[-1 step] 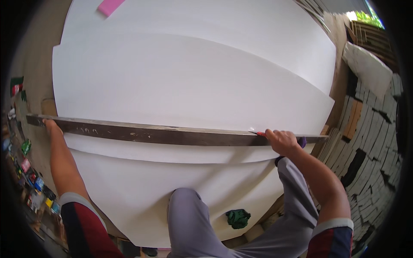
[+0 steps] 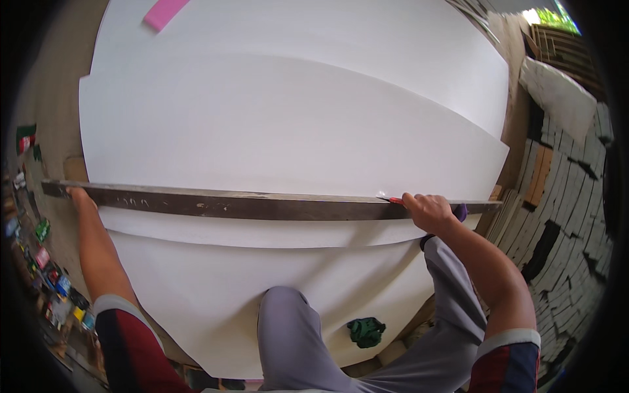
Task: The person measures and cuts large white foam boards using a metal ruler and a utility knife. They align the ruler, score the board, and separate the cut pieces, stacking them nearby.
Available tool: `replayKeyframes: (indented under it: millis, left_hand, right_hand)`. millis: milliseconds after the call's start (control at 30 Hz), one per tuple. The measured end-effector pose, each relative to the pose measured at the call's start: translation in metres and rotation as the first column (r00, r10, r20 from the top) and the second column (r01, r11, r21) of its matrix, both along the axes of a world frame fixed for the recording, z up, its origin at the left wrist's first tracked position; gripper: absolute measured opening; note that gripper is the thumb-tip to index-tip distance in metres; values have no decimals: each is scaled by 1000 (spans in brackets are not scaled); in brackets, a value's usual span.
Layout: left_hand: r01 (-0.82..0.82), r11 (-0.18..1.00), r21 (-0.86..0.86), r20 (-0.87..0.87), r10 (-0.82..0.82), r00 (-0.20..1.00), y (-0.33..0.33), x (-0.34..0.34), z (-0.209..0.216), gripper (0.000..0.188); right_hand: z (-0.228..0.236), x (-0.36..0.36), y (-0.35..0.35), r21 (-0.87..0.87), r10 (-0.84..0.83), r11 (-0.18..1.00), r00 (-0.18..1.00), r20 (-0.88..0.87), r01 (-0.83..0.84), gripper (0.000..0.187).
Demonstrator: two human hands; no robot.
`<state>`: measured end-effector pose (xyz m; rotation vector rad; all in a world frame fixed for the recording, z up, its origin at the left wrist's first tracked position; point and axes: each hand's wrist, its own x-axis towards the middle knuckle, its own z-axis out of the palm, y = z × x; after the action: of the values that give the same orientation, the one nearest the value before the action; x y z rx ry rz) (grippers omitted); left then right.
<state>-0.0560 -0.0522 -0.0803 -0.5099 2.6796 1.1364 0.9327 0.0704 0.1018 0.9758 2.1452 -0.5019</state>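
Little changed: right hand (image 2: 430,214), fingers curled round red knife (image 2: 394,200), at bar's (image 2: 275,208) edge; left hand (image 2: 80,197) touches bar, grip unclear.

No words, numbers or signs can be read. The dark bar (image 2: 282,207) bears pale marks (image 2: 132,201) toward its left end, loose strokes that form no legible letters or figures. The coloured packages (image 2: 63,285) at the far left, and the red-and-green packet (image 2: 26,140) beyond them, are too small and blurred to make out any print.
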Motion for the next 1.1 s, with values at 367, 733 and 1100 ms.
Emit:
replayKeyframes:
  millis: [367, 733, 1100]
  left_hand:
    - [866, 32, -500, -204, -976, -82, 46, 552, 74, 75]
    - [812, -140, -566, 108, -990, -95, 63, 681, 78, 64]
    - [780, -190, -597, 129, -982, -141, 66, 677, 84, 63]
  right_hand:
    - [3, -24, 9, -147, -80, 983, 979, 190, 109, 20]
    - [-9, -24, 10, -175, -122, 976, 992, 38, 127, 8]
    - [-3, -30, 20, -319, -151, 937, 989, -7, 140, 14]
